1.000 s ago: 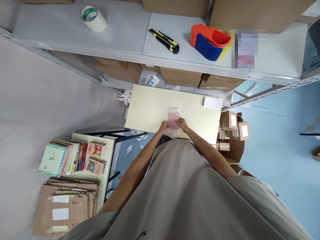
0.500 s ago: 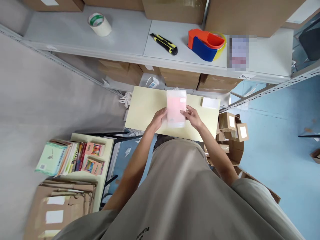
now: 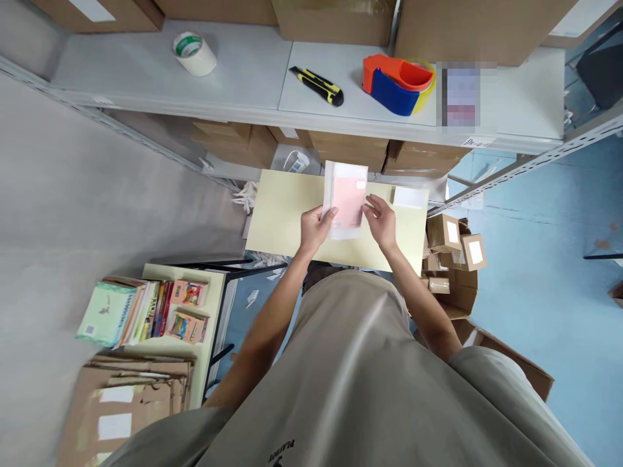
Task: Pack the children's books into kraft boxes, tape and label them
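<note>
A flat pink item (image 3: 348, 202) in a clear, whitish sleeve is raised over the pale yellow table (image 3: 280, 201). Along its lower left edge my left hand (image 3: 316, 228) grips it, thumb on the front face. My right hand (image 3: 381, 222) is at the right edge, fingers loosely apart; whether the fingertips touch the sleeve is hard to tell. To the right of that hand, a small white box or card (image 3: 409, 197) lies on the tabletop.
The grey shelf (image 3: 243, 71) ahead carries a tape roll (image 3: 193, 53), a box cutter (image 3: 317, 86) and an orange-and-blue tape dispenser (image 3: 398, 84). Cardboard boxes (image 3: 445, 232) are piled at right. Books (image 3: 146, 311) and flattened cartons (image 3: 129, 402) sit at left.
The sleeved pink item has moved up slightly and tilted. My left thumb now lies on its face, while my right thumb has slid off the face to the edge.
</note>
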`<state>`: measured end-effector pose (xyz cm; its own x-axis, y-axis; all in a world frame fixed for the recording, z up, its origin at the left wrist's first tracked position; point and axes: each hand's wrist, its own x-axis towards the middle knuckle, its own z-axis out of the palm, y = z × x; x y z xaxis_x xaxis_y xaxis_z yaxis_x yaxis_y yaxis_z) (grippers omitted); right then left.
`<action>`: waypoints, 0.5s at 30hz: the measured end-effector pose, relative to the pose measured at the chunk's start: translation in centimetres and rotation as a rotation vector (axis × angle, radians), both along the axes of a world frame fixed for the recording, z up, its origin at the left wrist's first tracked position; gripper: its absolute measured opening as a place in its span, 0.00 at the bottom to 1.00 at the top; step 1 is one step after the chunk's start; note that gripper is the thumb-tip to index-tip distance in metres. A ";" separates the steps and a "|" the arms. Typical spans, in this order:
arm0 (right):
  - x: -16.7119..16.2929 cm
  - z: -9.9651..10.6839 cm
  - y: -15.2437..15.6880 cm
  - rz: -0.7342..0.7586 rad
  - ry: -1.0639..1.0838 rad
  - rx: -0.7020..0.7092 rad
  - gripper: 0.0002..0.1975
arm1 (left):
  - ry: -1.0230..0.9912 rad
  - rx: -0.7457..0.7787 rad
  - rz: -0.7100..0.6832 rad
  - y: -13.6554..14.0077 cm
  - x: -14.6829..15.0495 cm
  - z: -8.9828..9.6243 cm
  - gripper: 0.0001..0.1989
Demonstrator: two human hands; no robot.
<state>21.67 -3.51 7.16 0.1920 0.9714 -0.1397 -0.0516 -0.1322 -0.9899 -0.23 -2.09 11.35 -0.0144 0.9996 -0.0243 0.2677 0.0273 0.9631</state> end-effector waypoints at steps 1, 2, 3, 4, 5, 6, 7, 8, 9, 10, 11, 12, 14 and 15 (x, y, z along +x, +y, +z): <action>-0.5 0.2 -0.3 -0.021 -0.035 0.010 0.49 | 0.056 0.026 0.001 -0.1 0.1 0.0 0.31; -1.1 0.5 -0.6 -0.015 -0.052 0.011 0.48 | 0.118 0.048 -0.003 -0.3 0.2 0.0 0.28; -1.8 0.9 -0.9 0.011 -0.049 0.006 0.47 | 0.186 0.063 -0.015 -0.6 0.5 0.0 0.23; -2.5 1.4 -1.2 0.042 -0.033 -0.001 0.46 | 0.261 0.071 -0.038 -0.9 0.9 0.0 0.19; -3.3 1.8 -1.5 0.066 -0.013 -0.006 0.44 | 0.339 0.071 -0.069 -1.3 1.5 0.1 0.16; -3.9 2.2 -1.7 0.078 -0.001 -0.006 0.41 | 0.413 0.063 -0.103 -1.8 2.1 0.1 0.15; -4.4 2.5 -1.9 0.077 -0.001 -0.004 0.39 | 0.475 0.053 -0.137 -2.2 2.7 0.2 0.16; -4.7 2.7 -1.9 0.067 -0.014 -0.003 0.37 | 0.518 0.044 -0.167 -2.7 3.3 0.1 0.18; -4.7 2.7 -1.9 0.050 -0.035 -0.005 0.37 | 0.534 0.040 -0.193 -3.1 3.8 0.1 0.19; -4.5 2.5 -1.7 0.028 -0.055 -0.014 0.38 | 0.520 0.038 -0.216 -3.4 4.1 0.0 0.19; -4.1 2.4 -1.5 0.008 -0.063 -0.028 0.40 | 0.473 0.033 -0.237 -3.6 4.2 -0.1 0.21; -3.5 2.2 -1.3 0.000 -0.050 -0.047 0.41 | 0.398 0.018 -0.252 -3.7 4.1 -0.2 0.22; -2.0 1.9 -1.0 0.035 0.039 -0.087 0.42 | 0.214 -0.026 -0.223 -3.3 3.0 -0.2 0.27; -1.2 2.0 -0.9 0.072 0.099 -0.106 0.42 | 0.127 -0.047 -0.169 -2.9 2.2 -0.1 0.29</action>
<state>20.48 -4.44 9.17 0.1030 0.9609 -0.2569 -0.1349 -0.2424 -0.9607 1.96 -5.02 11.25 0.1473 0.9859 -0.0797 0.3917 0.0158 0.9199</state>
